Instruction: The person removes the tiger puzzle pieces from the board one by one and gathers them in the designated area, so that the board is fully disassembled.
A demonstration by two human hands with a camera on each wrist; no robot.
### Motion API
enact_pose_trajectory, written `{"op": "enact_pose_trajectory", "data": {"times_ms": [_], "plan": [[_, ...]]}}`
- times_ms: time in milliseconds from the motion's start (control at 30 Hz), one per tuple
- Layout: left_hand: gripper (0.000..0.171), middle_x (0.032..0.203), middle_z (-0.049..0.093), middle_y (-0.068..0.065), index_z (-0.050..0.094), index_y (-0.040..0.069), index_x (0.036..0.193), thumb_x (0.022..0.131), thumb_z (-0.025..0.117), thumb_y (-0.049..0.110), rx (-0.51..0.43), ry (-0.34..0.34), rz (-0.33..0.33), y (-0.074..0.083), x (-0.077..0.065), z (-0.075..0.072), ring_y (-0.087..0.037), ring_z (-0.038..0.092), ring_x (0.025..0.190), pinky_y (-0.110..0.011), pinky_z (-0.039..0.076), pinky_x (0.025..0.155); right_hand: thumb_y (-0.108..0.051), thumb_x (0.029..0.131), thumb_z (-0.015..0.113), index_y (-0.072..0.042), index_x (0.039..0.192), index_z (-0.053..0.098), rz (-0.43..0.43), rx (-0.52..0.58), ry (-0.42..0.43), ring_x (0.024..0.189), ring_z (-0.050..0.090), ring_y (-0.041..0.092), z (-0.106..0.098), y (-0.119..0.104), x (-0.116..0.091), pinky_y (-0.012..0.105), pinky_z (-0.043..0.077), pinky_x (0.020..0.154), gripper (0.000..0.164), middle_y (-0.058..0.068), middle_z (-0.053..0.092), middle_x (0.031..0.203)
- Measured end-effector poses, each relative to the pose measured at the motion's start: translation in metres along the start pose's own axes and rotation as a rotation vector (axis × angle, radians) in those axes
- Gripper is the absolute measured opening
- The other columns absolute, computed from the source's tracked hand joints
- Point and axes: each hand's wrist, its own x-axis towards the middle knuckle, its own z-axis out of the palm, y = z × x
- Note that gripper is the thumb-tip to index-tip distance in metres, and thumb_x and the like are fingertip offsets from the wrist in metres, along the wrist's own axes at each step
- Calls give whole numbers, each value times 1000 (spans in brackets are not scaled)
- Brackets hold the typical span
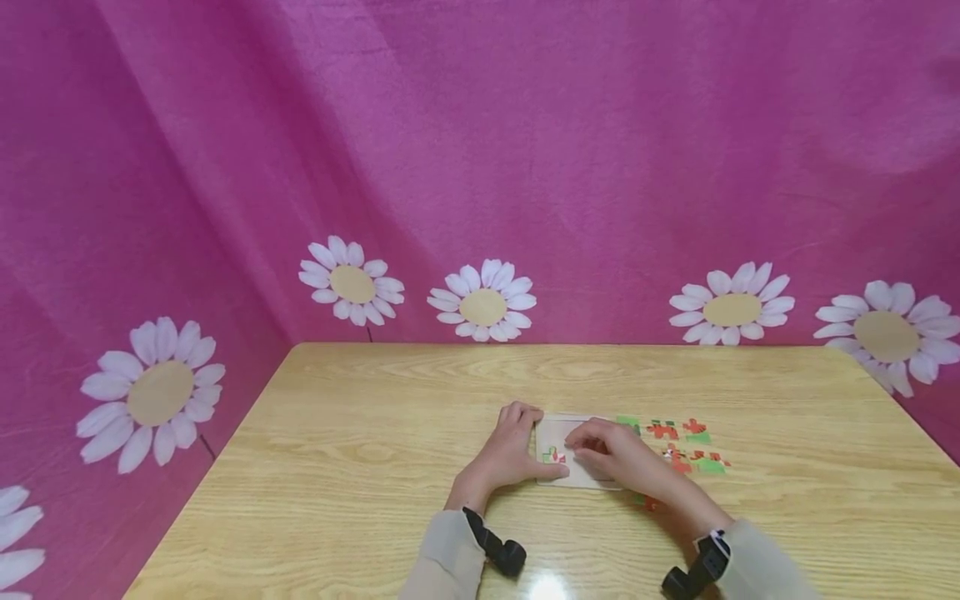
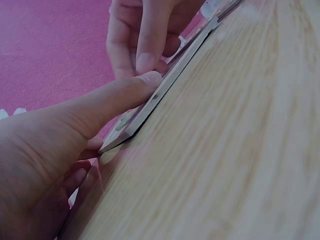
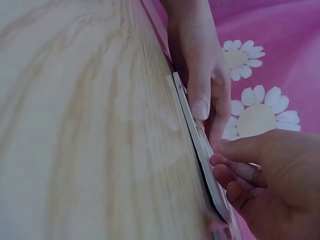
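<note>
A pale, shallow puzzle board (image 1: 592,481) lies on the table between the two hands. In its near left part, a green, white and red puzzle piece (image 1: 553,456) is visible. My left hand (image 1: 510,450) grips the board's left end, thumb on the near side and fingers at the far left corner. Over the middle of the board, my right hand (image 1: 618,450) has its fingers curled, with thumb and fingertips close together at the surface. Whether a piece sits between those fingertips is hidden. In the right wrist view, the right thumb (image 3: 240,147) almost meets the fingers beside the board edge.
Several loose red and green puzzle pieces (image 1: 708,463) lie right of the board. One more piece (image 1: 647,502) shows partly under the right forearm. The wood-grain table (image 1: 360,450) reaches back to a pink cloth (image 1: 585,167) with white flowers.
</note>
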Motion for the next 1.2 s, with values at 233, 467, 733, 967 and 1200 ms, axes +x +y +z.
{"op": "enact_pose_trajectory", "data": {"times_ms": [233,467,733,967,1200], "plan": [[87,134,39,-4,46,1,138,74,83,47,12,2,12,0,0,0,-18,33,127,-31,39,106,-1,91,68,-2,102,70,84,16,-58,76,55,4,5,1,8,24,49,64,12,1,65,88],[87,134,39,-4,46,1,138,74,84,47,4,-2,10,0,0,1,-18,34,127,-32,39,106,0,92,66,-2,102,71,125,63,-110,76,53,4,7,1,13,23,48,65,12,-2,65,87],[87,134,39,-4,46,0,138,75,83,47,24,-2,16,2,-1,-1,-19,33,129,-31,39,107,-4,94,65,-5,103,72,164,145,-141,72,49,4,8,7,13,21,44,62,11,-1,65,88],[89,136,39,-4,45,0,140,75,83,47,27,-12,15,2,0,-1,-18,31,131,-31,37,108,-9,92,68,-7,102,72,216,196,-139,71,49,7,9,8,13,21,42,61,10,-4,60,83],[90,136,39,-5,46,-2,140,74,84,47,26,-10,15,2,-1,0,-19,33,130,-31,38,108,-7,92,68,-6,101,71,250,242,-150,71,48,9,10,6,13,21,40,61,9,-1,58,82]]}}
